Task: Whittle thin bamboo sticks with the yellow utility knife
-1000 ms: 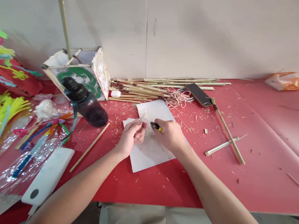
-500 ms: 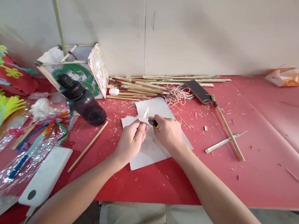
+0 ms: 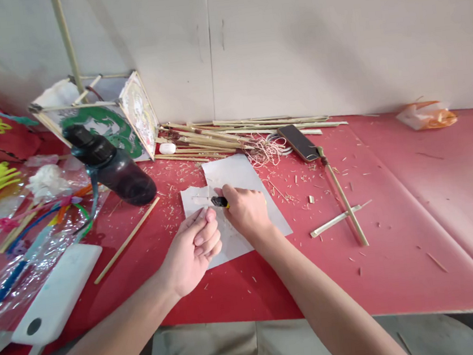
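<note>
Clamping right hand (image 3: 246,210) around cutter (image 3: 219,201) over white paper (image 3: 236,172), holding left hand (image 3: 195,245) near blade (image 3: 202,201) with fingers curled together, can't tell if around anything.

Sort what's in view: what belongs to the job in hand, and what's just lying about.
Apparently in use:
cutter, in the right hand
white paper, below the left hand and right hand
perhaps the stick pile

Apparently lying about:
dark bottle
phone
orange-and-white bag
white device
</note>
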Demonstrator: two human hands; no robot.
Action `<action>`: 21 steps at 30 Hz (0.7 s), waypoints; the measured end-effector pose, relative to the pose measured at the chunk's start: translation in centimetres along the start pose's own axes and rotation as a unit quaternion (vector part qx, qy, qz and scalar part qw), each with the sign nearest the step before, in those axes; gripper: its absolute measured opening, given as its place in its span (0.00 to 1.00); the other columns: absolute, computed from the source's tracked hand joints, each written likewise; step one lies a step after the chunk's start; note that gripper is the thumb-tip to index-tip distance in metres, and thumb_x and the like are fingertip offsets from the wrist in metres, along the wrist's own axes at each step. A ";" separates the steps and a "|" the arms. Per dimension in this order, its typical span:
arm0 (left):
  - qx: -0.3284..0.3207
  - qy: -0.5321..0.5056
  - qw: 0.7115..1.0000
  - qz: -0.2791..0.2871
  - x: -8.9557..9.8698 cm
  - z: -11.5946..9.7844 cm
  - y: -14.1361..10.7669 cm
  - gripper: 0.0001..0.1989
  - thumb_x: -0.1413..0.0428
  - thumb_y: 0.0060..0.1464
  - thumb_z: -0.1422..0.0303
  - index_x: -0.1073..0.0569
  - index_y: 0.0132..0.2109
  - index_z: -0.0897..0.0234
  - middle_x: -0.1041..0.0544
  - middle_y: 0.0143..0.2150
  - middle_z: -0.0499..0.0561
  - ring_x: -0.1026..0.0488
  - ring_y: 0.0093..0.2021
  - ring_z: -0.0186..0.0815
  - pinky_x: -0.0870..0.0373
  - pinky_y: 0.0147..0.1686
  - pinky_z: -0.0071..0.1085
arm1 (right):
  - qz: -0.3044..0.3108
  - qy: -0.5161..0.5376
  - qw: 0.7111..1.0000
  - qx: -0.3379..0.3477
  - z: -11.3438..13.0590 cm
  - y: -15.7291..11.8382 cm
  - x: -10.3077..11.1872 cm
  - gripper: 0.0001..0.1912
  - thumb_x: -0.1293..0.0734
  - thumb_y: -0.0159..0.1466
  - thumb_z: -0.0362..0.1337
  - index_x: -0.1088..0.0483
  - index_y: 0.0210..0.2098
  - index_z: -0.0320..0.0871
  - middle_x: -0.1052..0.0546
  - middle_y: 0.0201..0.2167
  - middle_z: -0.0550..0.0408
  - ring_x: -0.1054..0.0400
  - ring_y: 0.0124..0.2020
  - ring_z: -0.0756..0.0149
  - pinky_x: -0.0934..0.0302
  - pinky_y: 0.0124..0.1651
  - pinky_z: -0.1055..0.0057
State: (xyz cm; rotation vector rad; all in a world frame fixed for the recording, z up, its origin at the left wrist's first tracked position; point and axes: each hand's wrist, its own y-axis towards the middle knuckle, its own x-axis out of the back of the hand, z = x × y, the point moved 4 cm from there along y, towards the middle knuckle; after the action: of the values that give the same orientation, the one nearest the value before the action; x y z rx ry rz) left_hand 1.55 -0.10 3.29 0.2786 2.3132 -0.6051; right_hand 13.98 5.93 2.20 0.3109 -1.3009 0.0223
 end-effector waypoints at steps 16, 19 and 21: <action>-0.067 0.134 0.986 -0.068 0.8 3.6 -1.8 0.14 0.44 0.63 0.57 0.31 0.36 0.63 0.46 0.18 0.38 0.50 0.18 0.23 0.51 0.20 0.24 | 0.027 -0.019 0.995 -0.099 -2.4 1.0 1.6 0.14 0.42 0.72 0.41 0.25 0.45 0.46 0.19 0.32 0.47 0.27 0.30 0.59 0.53 0.31 0.69; -0.097 0.207 0.973 -0.036 1.1 1.2 0.3 0.14 0.46 0.64 0.56 0.31 0.37 0.63 0.43 0.18 0.39 0.49 0.18 0.23 0.52 0.20 0.24 | 0.013 -0.013 0.996 -0.091 -2.3 0.6 1.6 0.17 0.43 0.73 0.44 0.25 0.41 0.45 0.19 0.31 0.47 0.29 0.28 0.62 0.56 0.30 0.69; -0.116 0.262 0.958 -0.006 1.3 -0.4 2.1 0.15 0.46 0.64 0.56 0.31 0.37 0.63 0.41 0.18 0.40 0.47 0.17 0.23 0.52 0.20 0.24 | 0.000 -0.010 0.995 -0.094 -2.2 0.5 1.4 0.17 0.43 0.73 0.45 0.25 0.40 0.45 0.20 0.30 0.48 0.29 0.28 0.62 0.57 0.30 0.69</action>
State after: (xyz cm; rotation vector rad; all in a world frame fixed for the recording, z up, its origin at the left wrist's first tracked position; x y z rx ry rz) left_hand 1.10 1.99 1.92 0.3456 2.8662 -0.2771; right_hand 16.37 6.71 3.16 0.1503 -1.3124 -0.1037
